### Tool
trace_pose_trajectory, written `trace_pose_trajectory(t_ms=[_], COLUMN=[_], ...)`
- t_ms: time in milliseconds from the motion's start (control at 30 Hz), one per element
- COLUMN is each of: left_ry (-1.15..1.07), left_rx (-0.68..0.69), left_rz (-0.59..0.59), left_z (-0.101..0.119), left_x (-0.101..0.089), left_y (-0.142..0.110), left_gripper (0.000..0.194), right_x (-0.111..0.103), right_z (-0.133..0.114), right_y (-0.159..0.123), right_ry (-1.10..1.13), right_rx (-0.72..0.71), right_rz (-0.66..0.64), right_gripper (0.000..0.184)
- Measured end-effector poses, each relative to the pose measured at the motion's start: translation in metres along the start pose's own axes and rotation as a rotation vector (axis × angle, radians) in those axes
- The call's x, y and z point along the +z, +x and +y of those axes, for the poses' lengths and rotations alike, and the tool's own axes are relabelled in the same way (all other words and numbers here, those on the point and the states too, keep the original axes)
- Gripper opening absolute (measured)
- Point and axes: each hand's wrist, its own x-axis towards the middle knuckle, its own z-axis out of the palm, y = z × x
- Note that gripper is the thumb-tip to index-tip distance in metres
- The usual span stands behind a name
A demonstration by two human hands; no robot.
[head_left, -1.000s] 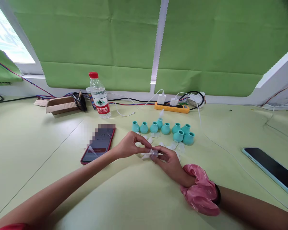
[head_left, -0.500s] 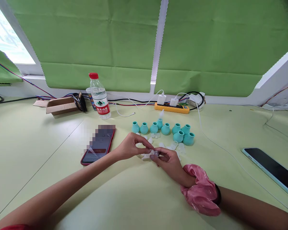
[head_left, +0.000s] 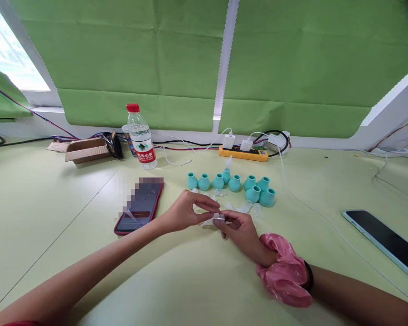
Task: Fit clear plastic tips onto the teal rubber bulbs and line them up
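Between the thumb and fingers of my right hand is a small clear plastic piece, shaped like a short tube. My left hand meets it from the left, thumb and fingertips pinched at its upper end; the exact contact is hard to make out. Several clear plastic parts lie under and behind my hands, among them a cup-like nozzle and a small piece. Beyond them stand several teal rubber bulbs with open necks. One bulb at the back has a clear pointed nozzle in its neck.
Left of my hands lies a phone in a red case; another phone is at the right. A water bottle, a cardboard box and an orange power strip stand along the back. A white cable crosses the right side.
My left fingertips have shifted slightly and parted a little at the clear piece. My right hand has turned the piece slightly. The bulbs and loose parts lie as before.
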Motion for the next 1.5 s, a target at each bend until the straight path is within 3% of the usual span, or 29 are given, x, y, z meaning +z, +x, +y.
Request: trace_pose_trajectory(t_ms=[267, 467, 567, 733, 833, 967, 1067, 1167, 1333, 1500], left_ry=[0.285, 0.282, 0.257, 0.231, 0.132, -0.005, 0.010, -0.087, -0.437, -0.766], left_rx=[0.064, 0.043, 0.056, 0.079, 0.030, -0.123, -0.160, -0.210, -0.329, -0.424], left_rz=[-0.116, -0.222, -0.220, -0.168, -0.088, 0.059, -0.035, -0.175, -0.333, -0.382], left_z=[0.010, 0.015, 0.016, 0.020, 0.018, 0.011, 0.007, 0.005, 0.004, 0.000], left_x=[0.000, -0.005, -0.005, -0.002, 0.002, 0.007, 0.009, 0.010, 0.009, 0.009], left_y=[-0.003, -0.004, -0.004, -0.006, -0.006, -0.003, -0.001, 0.000, 0.001, 0.000], left_gripper=[0.046, 0.061, 0.058, 0.034, 0.022, 0.019, 0.022, 0.031, 0.032, 0.024], right_x=[-0.001, 0.000, 0.000, 0.001, 0.003, 0.003, 0.002, 0.001, 0.002, 0.002], right_z=[0.002, 0.002, 0.001, 0.000, 0.000, -0.003, -0.004, -0.005, -0.006, -0.004], right_y=[0.001, -0.001, -0.002, -0.003, -0.004, -0.008, -0.010, -0.011, -0.014, -0.017], right_ry=[-0.019, -0.020, -0.036, -0.082, -0.161, -0.356, -0.412, -0.392, -0.304, -0.250], right_rx=[-0.063, -0.084, -0.102, -0.101, -0.166, -0.420, -0.519, -0.518, -0.472, -0.438], right_rz=[-0.015, 0.026, 0.021, 0.002, 0.019, 0.057, 0.045, 0.043, -0.012, -0.020], right_gripper=[0.022, 0.021, 0.020, 0.021, 0.019, 0.010, 0.007, 0.007, 0.012, 0.015])
